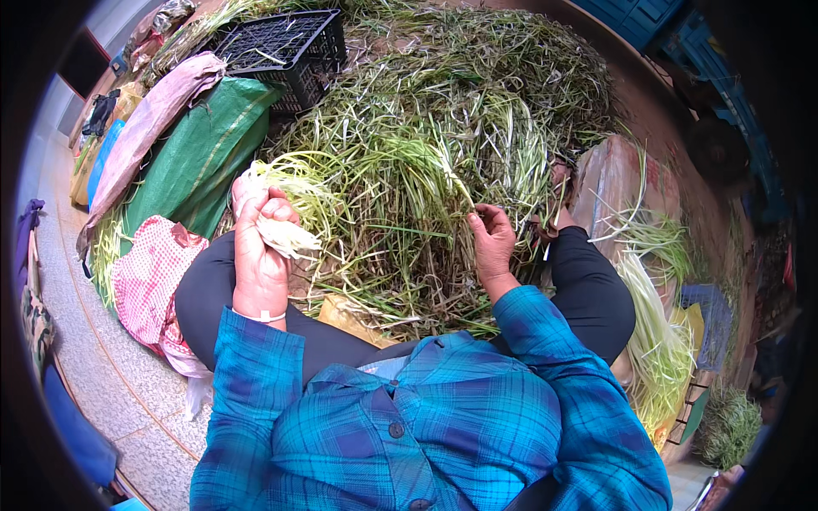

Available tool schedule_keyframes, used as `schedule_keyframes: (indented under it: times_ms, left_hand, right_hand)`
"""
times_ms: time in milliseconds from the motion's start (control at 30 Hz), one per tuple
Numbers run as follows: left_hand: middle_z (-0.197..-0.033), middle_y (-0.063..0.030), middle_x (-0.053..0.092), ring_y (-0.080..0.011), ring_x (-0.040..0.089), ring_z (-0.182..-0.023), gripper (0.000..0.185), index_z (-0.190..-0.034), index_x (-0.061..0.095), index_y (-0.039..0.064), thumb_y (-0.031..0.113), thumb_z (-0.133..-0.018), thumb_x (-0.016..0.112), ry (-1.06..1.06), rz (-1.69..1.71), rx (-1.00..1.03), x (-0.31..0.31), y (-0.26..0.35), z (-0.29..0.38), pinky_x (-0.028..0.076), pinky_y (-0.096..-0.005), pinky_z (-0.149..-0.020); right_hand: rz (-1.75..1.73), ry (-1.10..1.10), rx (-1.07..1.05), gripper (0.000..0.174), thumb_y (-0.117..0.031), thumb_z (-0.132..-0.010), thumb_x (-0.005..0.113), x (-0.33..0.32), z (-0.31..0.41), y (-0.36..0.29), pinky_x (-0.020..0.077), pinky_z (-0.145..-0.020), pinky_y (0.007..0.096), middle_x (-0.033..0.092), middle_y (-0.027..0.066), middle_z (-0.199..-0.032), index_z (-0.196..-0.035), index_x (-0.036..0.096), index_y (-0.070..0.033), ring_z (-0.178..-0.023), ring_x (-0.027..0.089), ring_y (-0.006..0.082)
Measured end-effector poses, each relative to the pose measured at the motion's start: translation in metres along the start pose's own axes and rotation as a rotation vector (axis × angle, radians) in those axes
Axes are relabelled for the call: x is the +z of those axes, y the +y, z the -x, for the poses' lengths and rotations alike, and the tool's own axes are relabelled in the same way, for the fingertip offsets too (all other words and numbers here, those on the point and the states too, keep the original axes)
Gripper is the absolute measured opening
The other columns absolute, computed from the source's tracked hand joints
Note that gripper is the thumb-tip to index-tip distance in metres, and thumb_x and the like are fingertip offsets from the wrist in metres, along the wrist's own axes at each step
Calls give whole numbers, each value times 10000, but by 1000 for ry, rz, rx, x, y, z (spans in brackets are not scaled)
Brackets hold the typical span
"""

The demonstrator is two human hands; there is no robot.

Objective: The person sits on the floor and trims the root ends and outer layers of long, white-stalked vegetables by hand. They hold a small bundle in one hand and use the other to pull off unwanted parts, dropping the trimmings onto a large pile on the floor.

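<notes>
My left hand (262, 223) is closed around a bundle of pale, long-leaved vegetable stalks (291, 239), their white ends towards my middle and the yellow-green leaves hanging beyond the fist. My right hand (493, 236) pinches the end of a green stalk (455, 179) between thumb and forefinger. Its leaves merge with the large heap of green and withered stalks (409, 115) in front of me, so how many stalks the fingers hold I cannot tell. To my right lies a pile of pale stalks (652, 332) with leaves pointing towards me.
A black plastic crate (307, 76) stands at the heap's far left. Green (198, 153) and pink (147, 121) woven sacks lie left, near a red-and-white checked cloth (150, 281). A blue crate (709, 319) is on the right; a blue vehicle (722, 83) stands at the upper right.
</notes>
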State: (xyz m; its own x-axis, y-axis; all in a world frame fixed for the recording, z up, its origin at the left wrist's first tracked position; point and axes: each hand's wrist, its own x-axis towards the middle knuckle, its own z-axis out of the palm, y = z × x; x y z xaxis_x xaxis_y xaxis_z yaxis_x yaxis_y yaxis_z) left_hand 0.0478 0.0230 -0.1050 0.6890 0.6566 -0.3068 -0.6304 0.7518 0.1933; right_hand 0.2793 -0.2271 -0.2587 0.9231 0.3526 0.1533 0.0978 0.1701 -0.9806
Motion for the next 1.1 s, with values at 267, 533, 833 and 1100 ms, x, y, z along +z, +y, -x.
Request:
schedule_keyframes:
  times_ms: [267, 533, 833, 1100]
  left_hand:
    - [-853, -83, 530, -122, 492, -629, 323, -1151, 537, 95, -12, -849, 582, 45, 9, -79, 7, -8, 11, 467, -272, -573]
    - [-686, -37, 505, -132, 471, -590, 147, -939, 537, -40, 55, -851, 607, 32, -162, -43, 7, -24, 13, 451, -266, -565]
    - [-785, -69, 559, -133, 512, -606, 92, -914, 548, 3, 33, -849, 606, 85, -179, -159, -8, -29, 7, 472, -281, -551]
    - [-771, -64, 553, -126, 488, -593, 118, -946, 537, -35, 25, -859, 591, 73, -184, -165, -3, -33, 10, 463, -282, -548]
  right_hand:
    - [860, -372, 211, 299, -261, -815, 694, -19, 0, 3, 525, -724, 349, 618, 133, -1036, -1010, 674, -35, -815, 656, 233]
    - [793, -336, 230, 177, -117, -828, 656, 3, -32, 38, 509, -518, 295, 660, 103, -728, -916, 615, 31, -590, 662, 158]
    - [1169, -536, 356, 189, -173, -782, 643, -2, -63, -15, 513, -525, 349, 657, 142, -765, -802, 629, 15, -602, 655, 203]
    - [-245, -466, 954, 256, -121, -873, 645, 7, -19, -111, 358, -362, 129, 526, -30, -726, -1079, 581, 15, -504, 498, 18]
